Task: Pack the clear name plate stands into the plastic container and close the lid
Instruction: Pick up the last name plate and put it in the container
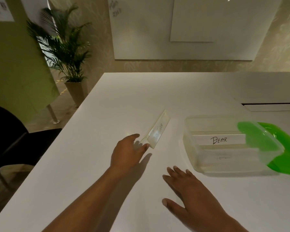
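The fingers (145, 146) of the left hand (126, 154) are spread apart and reach toward the near end of a clear name plate stand (157, 131), the thumb on its left and a fingertip right at its near corner; whether they actually touch it cannot be told. The stand lies on the white table (107, 114), angled from near left to far right, with a faint handwritten card inside it. The right hand (189, 196) hovers low over the table nearer the person, palm down, fingers spread and holding nothing. To the right of the stand, apart from it, sits the plastic container (199, 158), open, with stands already inside, one showing a card reading "BEAR". The green lid (278, 148) leans at the container's right side, partly behind its clear wall. Beyond the table on the far left stands a potted palm (65, 47), and a dark chair (12, 139) sits at the table's left edge.
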